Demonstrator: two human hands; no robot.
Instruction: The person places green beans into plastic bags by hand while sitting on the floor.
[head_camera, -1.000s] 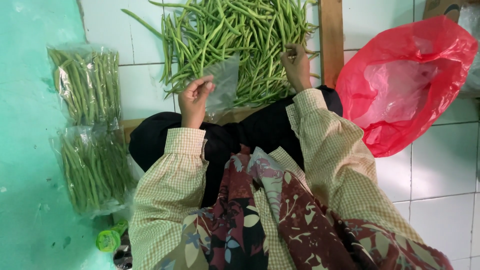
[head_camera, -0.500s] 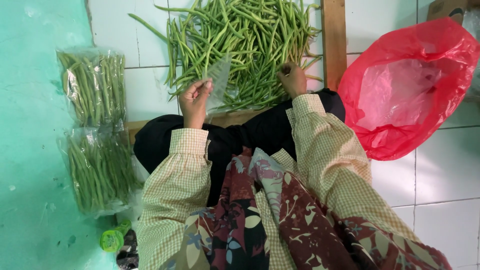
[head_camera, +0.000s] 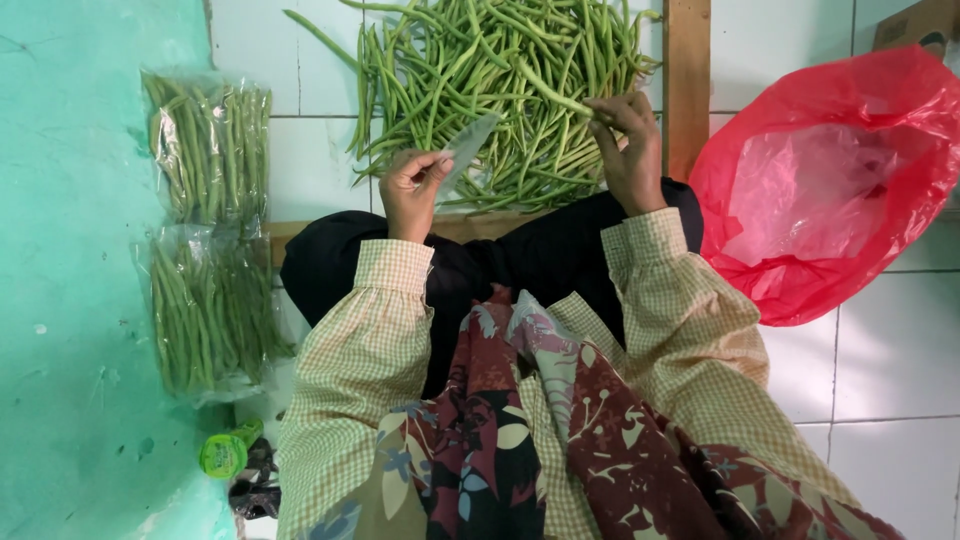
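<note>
The right hand (head_camera: 630, 150) now pinches a single green bean (head_camera: 548, 87) lifted from the pile, where earlier it pressed among the beans. The clear bag (head_camera: 468, 148) in the left hand (head_camera: 412, 190) now shows narrower, edge-on.

two bean packs (head_camera: 208, 145), one red bag (head_camera: 830, 190)

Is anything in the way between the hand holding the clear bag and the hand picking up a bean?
Nothing visible blocks them. The left hand holds a clear bag up over the bean pile, and the right hand pinches one bean just to its side. Only loose beans lie under the open gap between them.
</note>
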